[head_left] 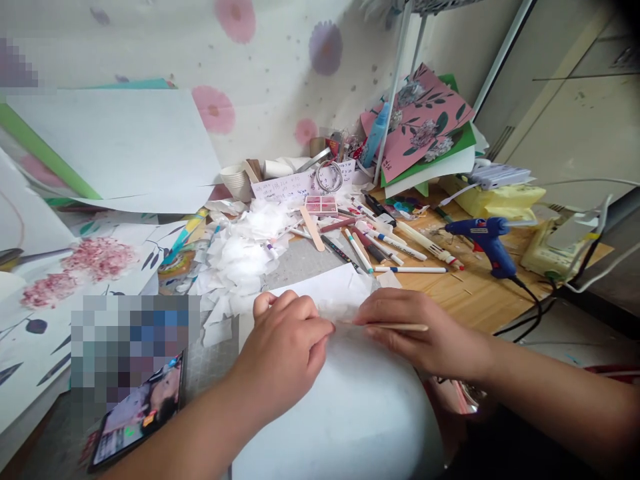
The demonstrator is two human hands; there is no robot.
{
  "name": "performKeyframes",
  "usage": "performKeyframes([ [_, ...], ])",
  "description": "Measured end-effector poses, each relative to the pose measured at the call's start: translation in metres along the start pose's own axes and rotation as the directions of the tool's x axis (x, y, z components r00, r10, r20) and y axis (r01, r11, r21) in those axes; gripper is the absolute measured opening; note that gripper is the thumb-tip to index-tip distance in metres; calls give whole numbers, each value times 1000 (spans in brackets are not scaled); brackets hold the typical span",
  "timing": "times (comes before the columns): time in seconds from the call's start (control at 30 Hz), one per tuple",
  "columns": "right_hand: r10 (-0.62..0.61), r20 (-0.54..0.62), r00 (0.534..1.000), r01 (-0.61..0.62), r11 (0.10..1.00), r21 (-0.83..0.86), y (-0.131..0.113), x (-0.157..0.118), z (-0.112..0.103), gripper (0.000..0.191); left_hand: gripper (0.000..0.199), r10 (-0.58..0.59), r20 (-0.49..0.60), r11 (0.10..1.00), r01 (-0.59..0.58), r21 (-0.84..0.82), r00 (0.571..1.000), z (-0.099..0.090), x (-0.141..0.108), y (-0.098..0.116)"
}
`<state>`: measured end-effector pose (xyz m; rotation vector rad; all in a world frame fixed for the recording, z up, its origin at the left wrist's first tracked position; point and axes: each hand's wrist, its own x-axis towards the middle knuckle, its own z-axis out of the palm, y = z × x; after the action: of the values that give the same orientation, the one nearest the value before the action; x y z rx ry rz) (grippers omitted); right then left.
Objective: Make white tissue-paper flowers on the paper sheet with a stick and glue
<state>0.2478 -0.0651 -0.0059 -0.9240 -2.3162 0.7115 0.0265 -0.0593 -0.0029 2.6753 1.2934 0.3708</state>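
Over a large white sheet of paper, my left hand is closed, its thumb and index finger pressed together near the sheet. What they pinch is hidden. Opposite it, my right hand grips a thin wooden stick, which points left towards the left fingertips. Between the two hands shows a crumpled, whitish, thin piece of paper. Beyond the left hand lies a loose heap of white tissue paper scraps.
A phone lies at left beside paper with pink flowers. Pens and markers and a flat wooden craft stick are scattered behind the hands. At right, a blue glue gun trails a black cord. Paper cups stand behind.
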Motion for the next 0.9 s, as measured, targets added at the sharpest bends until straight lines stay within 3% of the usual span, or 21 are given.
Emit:
performKeyframes([
  [0.17, 72, -166, 984, -55, 993, 102, -2, 3, -11, 13, 25, 29, 13, 999, -29, 20, 999, -1, -4, 0],
  [0.3, 45, -199, 979, -32, 997, 70, -2, 10, -9, 13, 25, 49, 23, 998, -49, 26, 999, 0, -6, 1],
  [0.53, 52, -35, 998, -47, 992, 114, 2, 11, -3, 16, 21, 23, 16, 1000, -22, -12, 1000, -1, -6, 1],
  [0.7, 11, -4, 1000, -11, 994, 112, 1, 6, -9, 16, 20, 11, 37, 998, -8, -60, 999, -2, -6, 1],
  [0.83, 70, -172, 983, -45, 989, 143, 9, 8, -20, 24, 26, 43, 79, 999, -41, -31, 996, -2, -6, 3],
  [0.9, 83, -212, 974, -77, 996, 33, 16, 12, -25, 28, 29, 43, 82, 999, -40, -31, 996, -3, -6, 3],
])
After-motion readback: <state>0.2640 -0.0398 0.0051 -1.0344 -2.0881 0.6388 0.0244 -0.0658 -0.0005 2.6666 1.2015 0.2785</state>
